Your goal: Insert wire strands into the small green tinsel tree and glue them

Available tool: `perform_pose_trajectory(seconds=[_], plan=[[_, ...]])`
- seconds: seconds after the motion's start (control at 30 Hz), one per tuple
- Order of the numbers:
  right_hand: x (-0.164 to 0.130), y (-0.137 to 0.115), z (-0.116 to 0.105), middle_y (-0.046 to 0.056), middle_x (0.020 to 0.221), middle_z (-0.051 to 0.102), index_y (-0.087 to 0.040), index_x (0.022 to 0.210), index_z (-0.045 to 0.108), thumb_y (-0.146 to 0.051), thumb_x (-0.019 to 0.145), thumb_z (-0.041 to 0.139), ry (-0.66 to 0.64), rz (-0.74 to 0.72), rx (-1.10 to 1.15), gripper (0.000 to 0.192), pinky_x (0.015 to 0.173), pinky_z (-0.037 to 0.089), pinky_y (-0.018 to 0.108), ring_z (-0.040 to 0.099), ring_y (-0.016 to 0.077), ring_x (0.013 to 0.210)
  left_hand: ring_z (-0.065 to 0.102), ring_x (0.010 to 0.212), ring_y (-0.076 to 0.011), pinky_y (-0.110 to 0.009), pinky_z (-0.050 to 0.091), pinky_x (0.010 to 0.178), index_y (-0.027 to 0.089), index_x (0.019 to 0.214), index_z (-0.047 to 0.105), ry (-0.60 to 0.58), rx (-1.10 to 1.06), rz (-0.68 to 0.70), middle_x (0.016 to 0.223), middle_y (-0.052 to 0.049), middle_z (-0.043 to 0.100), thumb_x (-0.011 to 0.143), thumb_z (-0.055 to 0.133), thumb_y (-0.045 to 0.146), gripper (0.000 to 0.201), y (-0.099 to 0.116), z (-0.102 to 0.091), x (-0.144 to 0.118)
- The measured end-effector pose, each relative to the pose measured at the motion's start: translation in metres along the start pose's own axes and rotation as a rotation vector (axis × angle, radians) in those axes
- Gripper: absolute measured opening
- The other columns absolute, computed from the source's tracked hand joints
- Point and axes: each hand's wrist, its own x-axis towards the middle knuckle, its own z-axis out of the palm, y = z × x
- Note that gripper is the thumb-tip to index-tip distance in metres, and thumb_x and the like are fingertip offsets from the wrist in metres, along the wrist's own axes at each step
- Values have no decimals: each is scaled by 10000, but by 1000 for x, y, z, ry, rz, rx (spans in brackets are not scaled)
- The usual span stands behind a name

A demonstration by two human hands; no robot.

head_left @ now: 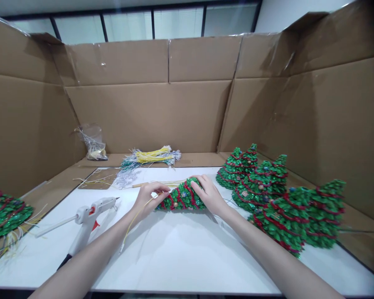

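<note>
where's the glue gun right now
In the head view the glue gun lies on the white table, left of centre, just left of the left hand, which holds the small tree with the right hand.

Green tinsel tree (181, 198) wound with red garland, yellow wire bundle (151, 155), white glue gun (89, 216), brown cardboard walls (149, 112).

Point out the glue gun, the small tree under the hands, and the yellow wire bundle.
glue gun (90, 211), head view, white body.
small tree (182, 198), head view, green middle.
yellow wire bundle (152, 154), head view, yellow strands.
</note>
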Motion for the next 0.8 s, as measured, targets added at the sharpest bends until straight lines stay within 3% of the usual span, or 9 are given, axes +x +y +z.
perform_pose_trajectory(seconds=[0.43, 0.8], plan=[[0, 1, -1, 64, 999, 539, -218, 1032, 552, -403, 904, 364, -10, -11, -10, 293, 917, 368, 357, 487, 210, 1006, 594, 701, -126, -217, 446, 671, 153, 806, 686, 9, 31, 0, 779, -32, 674, 782, 601, 224, 114, 1, 0, -1], [-1, -2, -4, 73, 1025, 536, -205, 1056, 519, -370, 893, 399, -17, -110, -25, 261, 906, 373, 361, 480, 214, 1007, 579, 700, -125, -227, 451, 671, 154, 803, 680, 44, 43, 39, 776, -34, 646, 770, 595, 192, 99, 1, 1, -1]])
